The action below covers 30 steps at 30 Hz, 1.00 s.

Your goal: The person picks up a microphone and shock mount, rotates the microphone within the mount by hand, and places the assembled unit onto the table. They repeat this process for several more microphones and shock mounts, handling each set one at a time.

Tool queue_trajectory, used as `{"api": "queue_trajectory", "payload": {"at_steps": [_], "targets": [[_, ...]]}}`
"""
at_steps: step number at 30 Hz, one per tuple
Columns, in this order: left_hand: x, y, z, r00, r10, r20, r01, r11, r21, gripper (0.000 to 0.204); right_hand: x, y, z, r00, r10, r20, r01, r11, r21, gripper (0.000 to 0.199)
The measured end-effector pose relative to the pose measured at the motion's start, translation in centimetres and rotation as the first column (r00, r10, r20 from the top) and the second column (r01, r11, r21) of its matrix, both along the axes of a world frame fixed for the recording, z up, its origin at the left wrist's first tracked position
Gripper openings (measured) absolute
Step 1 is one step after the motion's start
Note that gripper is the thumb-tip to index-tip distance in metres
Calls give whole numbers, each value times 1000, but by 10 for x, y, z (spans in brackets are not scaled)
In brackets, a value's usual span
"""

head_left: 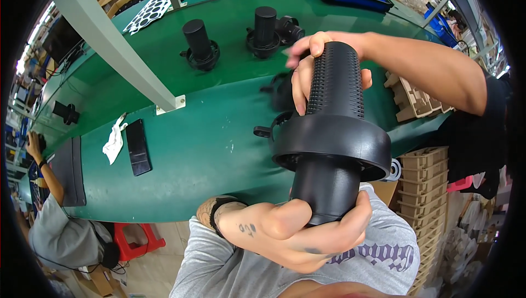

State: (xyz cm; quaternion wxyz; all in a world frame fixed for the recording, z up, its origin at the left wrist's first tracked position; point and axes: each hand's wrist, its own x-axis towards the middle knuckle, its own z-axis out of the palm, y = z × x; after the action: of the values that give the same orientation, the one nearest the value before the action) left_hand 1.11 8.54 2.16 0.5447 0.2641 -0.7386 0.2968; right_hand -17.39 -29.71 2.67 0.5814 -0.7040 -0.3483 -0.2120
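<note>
A large black plastic part with a dotted tube, a wide ring and a smooth lower cylinder is held tilted in front of me. My left hand is closed round its lower cylinder, the thumb on the near side. At the dotted tube, fingers of what looks like my right hand wrap it from behind; that forearm is hidden. A co-worker's bare arm reaches in from the right, its hand blurred and overlapping those fingers. Behind the part sits another black part, partly covered.
On the green bench stand black cylindrical parts, with a dark flat phone-like slab and white crumpled tissue nearer. A grey metal post rises at left. Beige stacked trays stand at right, a red stool below left.
</note>
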Motion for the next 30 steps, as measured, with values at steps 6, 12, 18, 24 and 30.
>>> {"api": "queue_trajectory", "payload": {"at_steps": [6,12,18,24,30], "targets": [[13,10,2,993,-14,-113,32,987,155,16,50,183,-29,866,-500,-21,449,758,473,86],[45,22,24,996,60,-68,-26,908,418,14,-7,217,-4,-62,-969,-240,921,37,-388,63],[49,24,19,996,-41,-76,69,904,423,14,-24,187,-24,-321,-920,225,535,-372,-759,54],[49,22,20,992,-107,-64,124,913,389,11,-44,174,-47,-365,-898,245,500,-411,-762,61],[54,22,27,995,-80,-61,99,857,506,20,-66,198,-15,-304,-934,-186,915,-232,-329,50]]}}
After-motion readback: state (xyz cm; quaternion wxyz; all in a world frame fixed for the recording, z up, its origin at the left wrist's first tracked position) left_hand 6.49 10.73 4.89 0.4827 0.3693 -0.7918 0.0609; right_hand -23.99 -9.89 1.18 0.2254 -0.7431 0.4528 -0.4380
